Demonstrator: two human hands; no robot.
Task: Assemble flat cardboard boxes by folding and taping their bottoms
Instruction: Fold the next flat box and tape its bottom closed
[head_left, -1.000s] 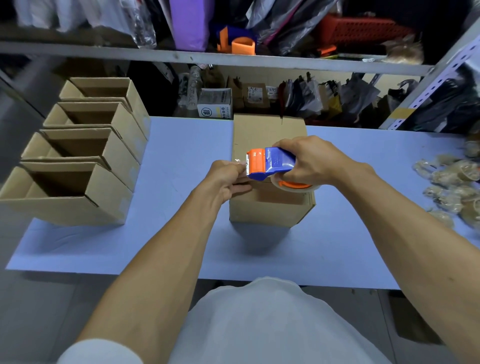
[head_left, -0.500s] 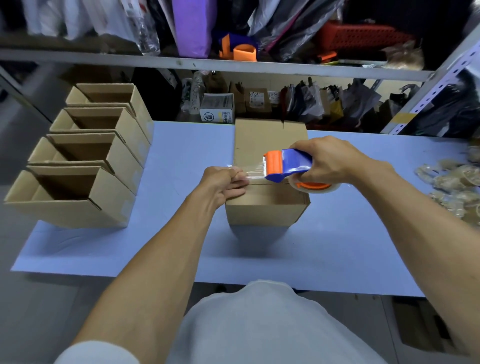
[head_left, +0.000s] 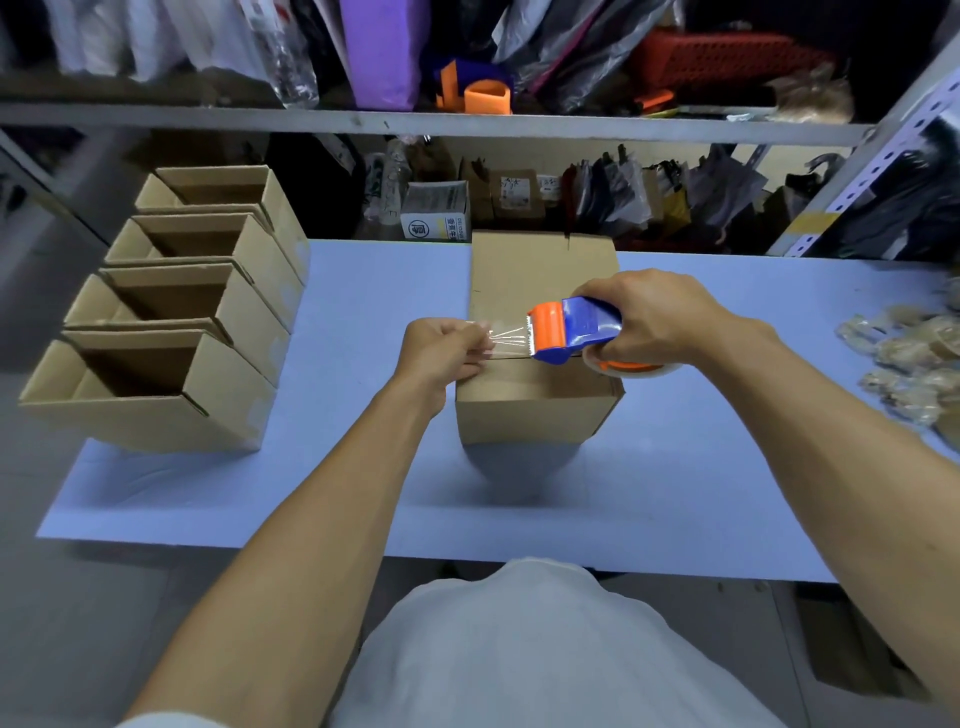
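Head view: four assembled boxes (head_left: 171, 306) at nine o'clock; left hand (head_left: 441, 351) pinches clear tape (head_left: 506, 340) drawn from dispenser (head_left: 571, 330) gripped by right hand (head_left: 654, 317) over fifth box (head_left: 535, 358), untaped.

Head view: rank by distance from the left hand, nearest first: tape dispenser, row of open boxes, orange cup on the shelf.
1. Tape dispenser, just right of the left hand, joined to it by the tape.
2. Row of open boxes, at the table's left side.
3. Orange cup, up on the shelf.

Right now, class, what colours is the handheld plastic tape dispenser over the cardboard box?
The handheld plastic tape dispenser is blue with an orange front, clearest in the head view.
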